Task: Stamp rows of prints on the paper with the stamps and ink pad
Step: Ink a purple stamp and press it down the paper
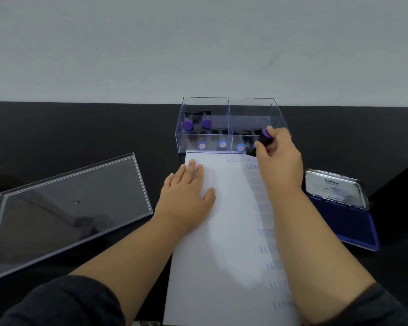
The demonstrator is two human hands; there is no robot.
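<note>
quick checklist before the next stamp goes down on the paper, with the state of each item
1. White paper sheet held flat: ok, left hand rests open on it.
2. Purple-capped black stamp gripped: ok, right hand holds it near the sheet's top right corner.
3. Stamp face inked: cannot tell, face hidden.
4. Blue ink pad within reach: ok, metal lid open, beside the right forearm.
5. Free space for a print: ok, the sheet's left part is blank.
6. Clear plastic stamp box clear of the sheet: not ok, it touches the top edge.

Even soft light; glare on clear lid; faint arm shadow on paper; edges bowed, slightly soft.
</note>
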